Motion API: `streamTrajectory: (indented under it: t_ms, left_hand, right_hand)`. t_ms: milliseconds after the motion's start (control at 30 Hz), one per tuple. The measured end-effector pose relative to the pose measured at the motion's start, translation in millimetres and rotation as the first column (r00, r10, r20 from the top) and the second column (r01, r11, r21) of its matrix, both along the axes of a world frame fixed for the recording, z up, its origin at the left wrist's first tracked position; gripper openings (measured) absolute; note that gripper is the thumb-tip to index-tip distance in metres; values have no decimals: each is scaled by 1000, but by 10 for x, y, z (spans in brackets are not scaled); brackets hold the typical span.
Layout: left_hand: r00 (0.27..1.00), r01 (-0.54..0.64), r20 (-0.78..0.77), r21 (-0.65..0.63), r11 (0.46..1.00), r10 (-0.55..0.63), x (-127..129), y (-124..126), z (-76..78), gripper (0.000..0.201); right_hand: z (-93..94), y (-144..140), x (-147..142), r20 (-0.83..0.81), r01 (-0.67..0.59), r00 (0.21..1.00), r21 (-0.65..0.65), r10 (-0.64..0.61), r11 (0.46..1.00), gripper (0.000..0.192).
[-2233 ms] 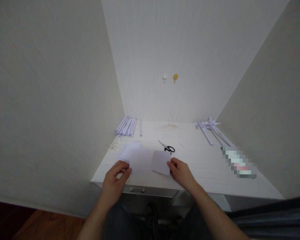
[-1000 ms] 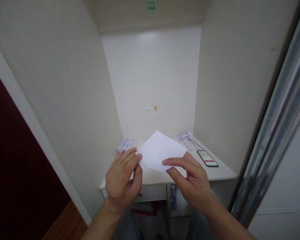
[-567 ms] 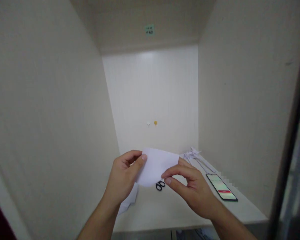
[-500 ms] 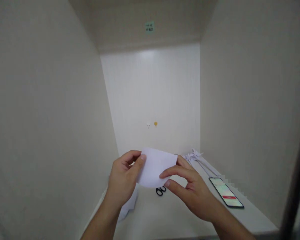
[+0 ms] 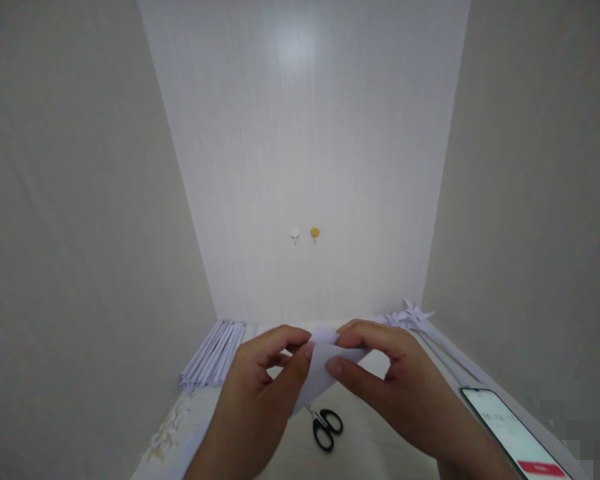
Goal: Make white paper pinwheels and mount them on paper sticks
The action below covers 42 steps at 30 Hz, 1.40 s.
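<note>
Both hands hold one white sheet of paper (image 5: 320,373) above the white desk (image 5: 375,440), low in the middle of the view. My left hand (image 5: 260,400) pinches its left side between thumb and fingers. My right hand (image 5: 395,387) grips its right side, fingers curled over the top edge. The sheet looks bent or folded between the hands, and most of it is hidden by them. Black-handled scissors (image 5: 325,427) lie on the desk just below the paper.
A bundle of rolled white paper sticks (image 5: 213,350) lies at the back left. Paper pinwheels on sticks (image 5: 420,320) lie at the back right. A phone (image 5: 515,433) with a lit screen lies at the right. Two small hooks (image 5: 305,233) are on the back wall.
The paper was picked up off the desk and held flat in the air; now the hands have come closer together, bending it. The camera has moved closer to the desk.
</note>
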State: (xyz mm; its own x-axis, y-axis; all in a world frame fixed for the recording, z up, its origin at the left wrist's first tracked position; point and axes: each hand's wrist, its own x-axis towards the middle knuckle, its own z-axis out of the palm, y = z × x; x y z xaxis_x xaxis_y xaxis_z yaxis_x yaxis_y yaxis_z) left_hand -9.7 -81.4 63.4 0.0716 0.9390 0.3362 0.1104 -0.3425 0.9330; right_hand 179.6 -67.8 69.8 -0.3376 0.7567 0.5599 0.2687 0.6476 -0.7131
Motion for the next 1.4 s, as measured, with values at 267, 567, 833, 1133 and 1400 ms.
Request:
streamTrajectory:
  t_ms: [267,567,833,1133,1400]
  left_hand:
    - [989,-144,-44,-64,987,141,-76,330,-526,28]
    - [985,-80,-163,-151,985,55,-139,691,-693,29]
    - [998,-46,-49,25,999,47,-88,687,-521,22]
    - [979,-53,-188,168,984,85,-118,693,-492,20]
    - [980,-58,-176,182,982,90,-87,683,-455,20]
  right_hand:
    - [-765,378,77,-100,74,989,-271,-105,960,18]
    - [-873,654,72,0,5,1000,-103,-5,995,8]
    - [-556,668,54,70,160,983,95,-167,982,5]
    - [-527,630,77,126,130,983,51,-136,990,14]
    - [-512,642,104,184,79,980,11,-80,997,18]
